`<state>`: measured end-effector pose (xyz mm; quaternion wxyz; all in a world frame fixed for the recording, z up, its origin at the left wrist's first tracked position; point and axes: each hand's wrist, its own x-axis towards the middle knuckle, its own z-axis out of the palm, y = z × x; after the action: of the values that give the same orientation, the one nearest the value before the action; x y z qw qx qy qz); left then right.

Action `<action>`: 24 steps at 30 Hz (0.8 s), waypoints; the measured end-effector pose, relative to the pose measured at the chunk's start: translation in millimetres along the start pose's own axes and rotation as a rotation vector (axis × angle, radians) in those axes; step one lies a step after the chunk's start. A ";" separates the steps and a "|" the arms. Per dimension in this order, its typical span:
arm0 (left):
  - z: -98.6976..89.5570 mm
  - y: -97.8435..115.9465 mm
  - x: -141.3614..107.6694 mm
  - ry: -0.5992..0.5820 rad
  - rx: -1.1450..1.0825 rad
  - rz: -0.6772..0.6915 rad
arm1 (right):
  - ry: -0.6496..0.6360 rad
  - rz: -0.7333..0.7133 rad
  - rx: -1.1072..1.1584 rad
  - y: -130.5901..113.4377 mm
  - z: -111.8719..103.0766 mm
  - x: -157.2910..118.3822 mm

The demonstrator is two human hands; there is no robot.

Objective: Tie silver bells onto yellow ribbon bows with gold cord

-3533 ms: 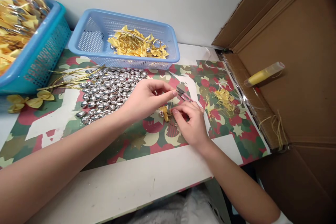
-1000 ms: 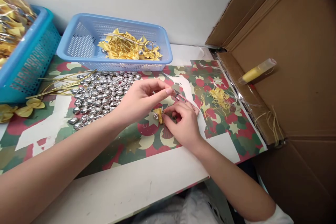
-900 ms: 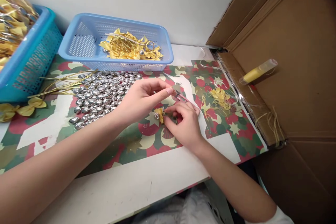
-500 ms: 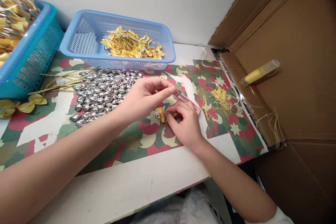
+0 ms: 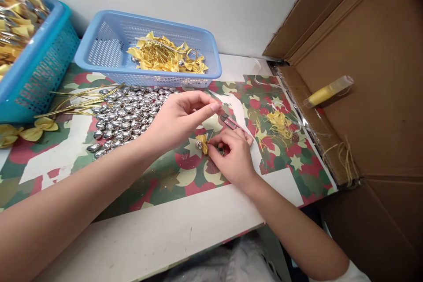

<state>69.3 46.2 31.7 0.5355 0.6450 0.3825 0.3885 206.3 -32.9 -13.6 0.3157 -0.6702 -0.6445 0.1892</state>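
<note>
Between the thumb and fingers of my right hand (image 5: 234, 155) is a small yellow ribbon bow (image 5: 204, 144), with a silver bead (image 5: 198, 144) at its left side. Thin cord shows faintly by those fingers. My left hand (image 5: 185, 116) is raised above and left of it, thumb and fingertips pinched together; whatever they hold is too fine to make out. A pink box cutter (image 5: 230, 122) lies just behind my right hand, partly covered by it. Left of my hands spreads a pile of shiny silver beads (image 5: 127, 114).
A blue basket (image 5: 95, 68) of yellow bows and gold cord stands at the back. Another basket (image 5: 42, 75) with a filled bag is at left, near gold cords (image 5: 76, 101) and loose bows (image 5: 35, 134). Yellow scraps (image 5: 279, 121) lie right, beside a cardboard wall (image 5: 363, 75) holding a tube (image 5: 328, 91).
My left hand has shifted slightly left and up from the bow, its fingertips still pinched. My right hand stays almost in place with the bow.
</note>
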 end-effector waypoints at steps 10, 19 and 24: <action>0.7 -1.0 -1.5 -0.003 0.003 -0.001 | 0.033 0.001 0.026 -0.2 -3.6 -0.4; 3.9 1.6 -2.3 -0.034 0.008 0.005 | 0.036 0.027 0.017 -1.6 1.1 1.1; 5.3 5.0 -2.0 -0.032 0.026 0.006 | 0.025 0.032 0.000 -0.3 3.1 2.2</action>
<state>73.7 41.7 35.8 0.5321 0.6592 0.3768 0.3745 204.2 -30.2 -15.3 0.3208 -0.6826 -0.6297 0.1859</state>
